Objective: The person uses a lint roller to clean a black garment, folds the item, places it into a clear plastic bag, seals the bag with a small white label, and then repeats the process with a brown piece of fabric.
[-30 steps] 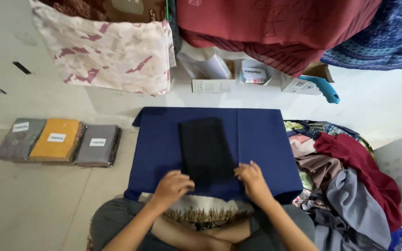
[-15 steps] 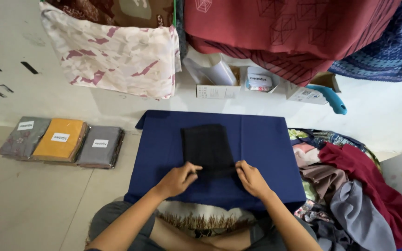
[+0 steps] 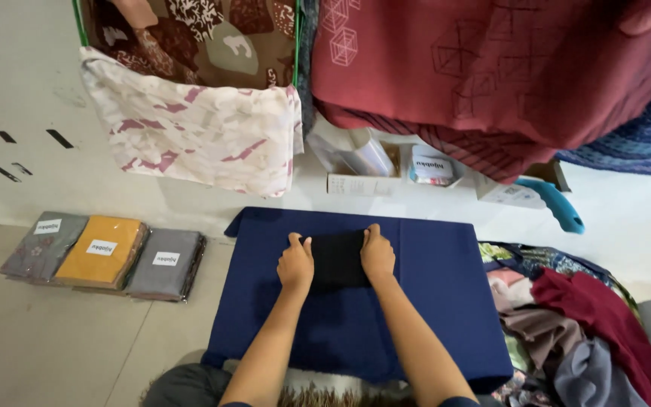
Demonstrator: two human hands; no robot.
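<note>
- Two hands pressed flat on a folded black cloth (image 3: 337, 260) in the head view: left hand (image 3: 295, 264) on its left edge, right hand (image 3: 377, 255) on its right edge, fingers extended, gripping nothing.
- Black cloth lying at the middle of a navy blue pad (image 3: 431, 301) on the floor.
- Three packaged folded fabrics (image 3: 103, 252) left of the pad, heaped garments (image 3: 582, 332) just right.

Both hands, left (image 3: 295, 264) and right (image 3: 377, 255), press a folded dark cloth (image 3: 337, 260) on a blue mat (image 3: 446, 301).

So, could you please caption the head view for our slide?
Both hands, left and right, press a folded dark cloth flat on a navy board.
</note>
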